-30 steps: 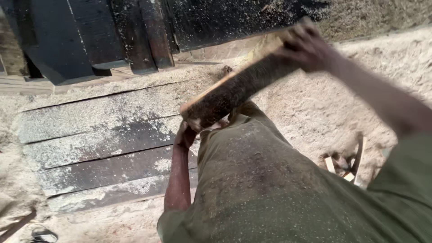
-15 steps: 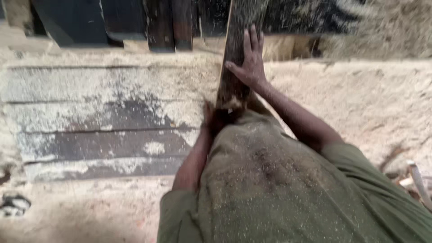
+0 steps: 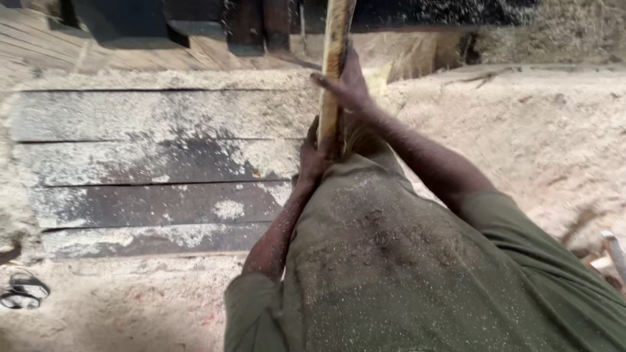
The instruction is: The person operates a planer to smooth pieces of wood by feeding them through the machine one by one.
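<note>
Head view shows dark floor planks (image 3: 150, 163) dusted with sawdust, sandy ground to the right. A long wooden slat (image 3: 334, 65) stands nearly upright before the person's green shirt (image 3: 404, 274), running up out of frame. The right hand (image 3: 349, 85) is clenched around its middle; the left hand (image 3: 312, 156) grasps its lower end, against the body.

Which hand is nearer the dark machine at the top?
Right. The right hand grips the wooden plank higher up, close below the dark machine. The left hand holds the plank's lower end, against the body, farther away.
</note>
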`<state>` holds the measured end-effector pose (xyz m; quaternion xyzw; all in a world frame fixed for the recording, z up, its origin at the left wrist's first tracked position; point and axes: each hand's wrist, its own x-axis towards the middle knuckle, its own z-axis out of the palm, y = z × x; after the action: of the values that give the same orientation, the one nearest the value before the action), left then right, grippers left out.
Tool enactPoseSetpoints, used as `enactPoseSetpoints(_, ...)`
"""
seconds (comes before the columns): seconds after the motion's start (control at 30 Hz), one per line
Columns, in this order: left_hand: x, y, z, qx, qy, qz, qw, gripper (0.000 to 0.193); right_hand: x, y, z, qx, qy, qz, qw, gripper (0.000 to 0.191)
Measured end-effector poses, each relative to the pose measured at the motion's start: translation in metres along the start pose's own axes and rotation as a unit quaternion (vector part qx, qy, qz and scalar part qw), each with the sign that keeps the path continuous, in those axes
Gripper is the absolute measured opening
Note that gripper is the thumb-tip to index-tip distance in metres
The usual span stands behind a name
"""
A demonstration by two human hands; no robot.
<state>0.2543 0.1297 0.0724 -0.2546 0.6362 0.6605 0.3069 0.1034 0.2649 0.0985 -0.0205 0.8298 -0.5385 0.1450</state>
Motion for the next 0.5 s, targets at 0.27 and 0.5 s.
enactPoseSetpoints(0.27,0.050,0.023,-0.037,0.181,0.127,0.130,0.966,0.072,0.080,-0.040,0.032,-0.111,0.032,-0.012,0.993,0.126)
enactPoseSetpoints(0.5,0.106,0.092,-0.038,0.275,0.226,0.226,0.907,0.074,0.155,-0.078,0.011,-0.216,0.061,-0.094,0.970,0.120)
